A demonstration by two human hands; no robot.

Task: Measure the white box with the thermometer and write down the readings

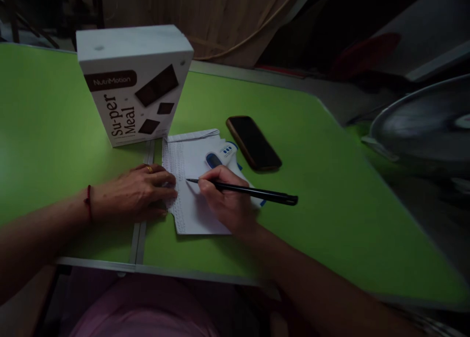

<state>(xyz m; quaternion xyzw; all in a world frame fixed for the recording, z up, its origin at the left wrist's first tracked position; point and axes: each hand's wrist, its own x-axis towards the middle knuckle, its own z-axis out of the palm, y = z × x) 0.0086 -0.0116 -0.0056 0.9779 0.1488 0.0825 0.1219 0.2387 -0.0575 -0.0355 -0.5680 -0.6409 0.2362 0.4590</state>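
Note:
A white notepad (200,219) lies on the green table, with rows of small marks along its left side. My left hand (143,192) rests palm down across the pad's left edge, fingers stretched out. In my right hand (227,197) is a black pen (262,194), pinched near its tip, which points left just over the paper. A white and blue thermometer-like device (223,153) with several blue buttons lies on the pad's upper right, partly behind my right hand. Whether the pen tip touches the paper I cannot tell.
A white NutriMotion box (147,82) stands upright behind the pad. To the right lies a dark phone (254,142) in a brown case. The green folding table (330,219) has a metal seam left of the pad. A round fan (426,122) stands beyond the right edge.

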